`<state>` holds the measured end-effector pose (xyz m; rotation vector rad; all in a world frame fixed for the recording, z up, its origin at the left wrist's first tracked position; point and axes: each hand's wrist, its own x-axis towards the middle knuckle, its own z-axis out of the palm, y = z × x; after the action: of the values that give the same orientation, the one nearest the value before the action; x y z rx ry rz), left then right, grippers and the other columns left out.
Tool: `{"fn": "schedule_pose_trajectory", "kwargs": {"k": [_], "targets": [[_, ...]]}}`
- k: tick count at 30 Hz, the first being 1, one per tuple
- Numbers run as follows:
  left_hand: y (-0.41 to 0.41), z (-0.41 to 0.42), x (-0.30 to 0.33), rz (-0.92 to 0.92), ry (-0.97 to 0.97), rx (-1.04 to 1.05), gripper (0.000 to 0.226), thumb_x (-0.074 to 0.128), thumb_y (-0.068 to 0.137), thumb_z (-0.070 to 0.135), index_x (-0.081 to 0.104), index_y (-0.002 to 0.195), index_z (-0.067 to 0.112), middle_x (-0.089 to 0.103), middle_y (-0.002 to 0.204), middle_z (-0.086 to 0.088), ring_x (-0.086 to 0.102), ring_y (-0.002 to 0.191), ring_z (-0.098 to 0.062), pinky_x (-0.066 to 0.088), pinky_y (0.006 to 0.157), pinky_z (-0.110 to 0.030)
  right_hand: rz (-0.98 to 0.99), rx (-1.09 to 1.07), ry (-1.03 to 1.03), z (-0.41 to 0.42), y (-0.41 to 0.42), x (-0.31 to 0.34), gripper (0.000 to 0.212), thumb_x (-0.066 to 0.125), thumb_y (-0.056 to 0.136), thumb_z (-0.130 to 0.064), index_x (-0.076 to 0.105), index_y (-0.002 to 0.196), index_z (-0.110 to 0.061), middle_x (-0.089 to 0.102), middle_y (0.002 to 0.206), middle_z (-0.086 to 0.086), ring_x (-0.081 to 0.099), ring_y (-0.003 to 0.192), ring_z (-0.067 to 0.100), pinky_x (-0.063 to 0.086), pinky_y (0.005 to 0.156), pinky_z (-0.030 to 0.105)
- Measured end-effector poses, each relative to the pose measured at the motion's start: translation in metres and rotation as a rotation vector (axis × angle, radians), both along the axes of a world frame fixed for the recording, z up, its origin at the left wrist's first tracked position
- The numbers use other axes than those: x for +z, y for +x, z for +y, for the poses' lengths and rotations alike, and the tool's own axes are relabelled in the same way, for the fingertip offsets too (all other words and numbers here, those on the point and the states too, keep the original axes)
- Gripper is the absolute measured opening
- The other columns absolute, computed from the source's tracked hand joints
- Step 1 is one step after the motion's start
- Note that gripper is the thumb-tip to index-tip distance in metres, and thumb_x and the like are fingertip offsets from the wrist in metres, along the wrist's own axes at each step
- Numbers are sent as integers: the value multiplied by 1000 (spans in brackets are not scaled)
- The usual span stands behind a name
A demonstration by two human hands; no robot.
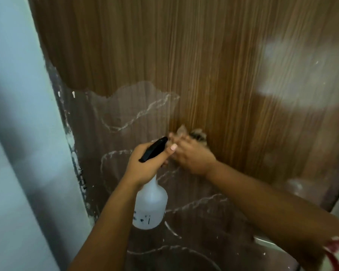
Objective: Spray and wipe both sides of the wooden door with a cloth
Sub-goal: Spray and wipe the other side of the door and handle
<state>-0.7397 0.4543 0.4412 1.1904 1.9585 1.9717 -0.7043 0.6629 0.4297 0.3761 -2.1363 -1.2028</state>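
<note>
My left hand (145, 165) grips the translucent white spray bottle (150, 204); my blurred right hand (192, 155) presses a brownish cloth (199, 134) against the brown wooden door (184, 55). The loose film could snag the cloth.

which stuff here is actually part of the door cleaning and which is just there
Part of the job:
- wooden door
- spray bottle, gripped by the left hand
- cloth, blurred, under the right hand

Just there:
- pale wall at the left
- peeling clear film on the door's lower part
</note>
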Motion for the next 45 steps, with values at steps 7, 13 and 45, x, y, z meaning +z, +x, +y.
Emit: {"fn": "schedule_pose_trajectory", "kwargs": {"k": [7,13,45], "targets": [[-16,-29,0,8,17,138,52,79,71,64,69,78,13,63,64,-8,68,72,-33,56,84,-57,-363,-12,174,-7,-19,85,40,36,98,-31,58,131,-23,55,135,4,50,125,27,41,105,45],[-24,-35,-7,105,-6,202,79,74,68,70,56,74,-7,49,60,-19,53,60,-36,48,62,-41,277,1,-193,-3,-5,206,41,42,99,-29,52,138,-20,45,149,6,40,136,31,32,106,48],[-165,-89,-6,12,-34,8,32,73,69,55,65,79,26,66,65,-12,65,64,-13,57,71,-32,523,-149,-301,-78,-119,216,46,31,104,-34,42,147,-23,37,155,9,34,143,32,23,115,48]]}}
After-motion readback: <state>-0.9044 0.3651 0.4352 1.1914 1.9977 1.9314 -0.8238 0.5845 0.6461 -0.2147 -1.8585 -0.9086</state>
